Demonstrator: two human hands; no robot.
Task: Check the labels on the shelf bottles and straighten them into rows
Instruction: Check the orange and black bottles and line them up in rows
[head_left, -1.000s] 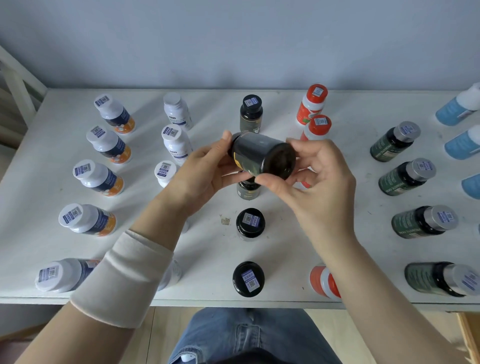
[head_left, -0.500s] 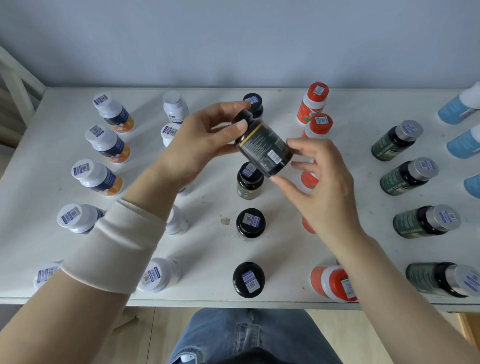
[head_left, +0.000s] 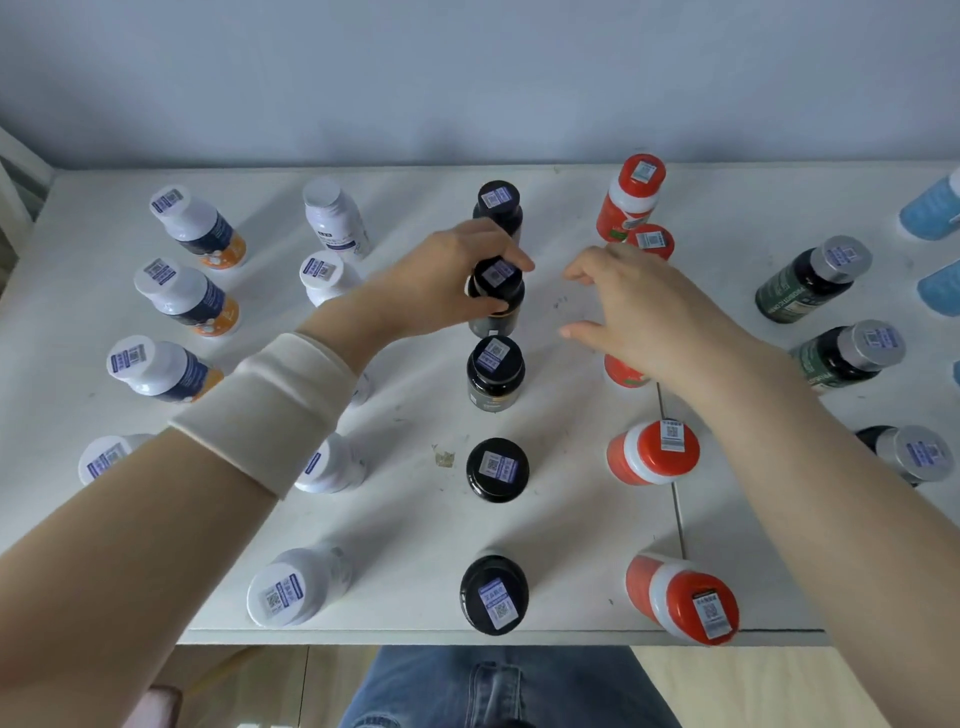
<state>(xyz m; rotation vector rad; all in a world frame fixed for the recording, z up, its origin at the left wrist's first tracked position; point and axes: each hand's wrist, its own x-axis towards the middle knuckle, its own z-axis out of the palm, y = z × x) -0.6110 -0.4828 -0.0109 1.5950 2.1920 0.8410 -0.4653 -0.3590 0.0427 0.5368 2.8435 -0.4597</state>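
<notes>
A black-capped bottle stands nearest on the white table, heading a column. Farther along it, the left hand grips the black bottle, upright between two others. The right hand hovers beside it, fingers loosely spread, holding nothing.

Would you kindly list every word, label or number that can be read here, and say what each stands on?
"PROBIOTIC": white lettering on the side of the far green bottle; the letters after it are blurred.
Cap stickers, as on the nearest black bottle: a code square and small print, too small to read.
Side label of the far white bottle: blurred, unreadable.
Nothing else reads.
</notes>
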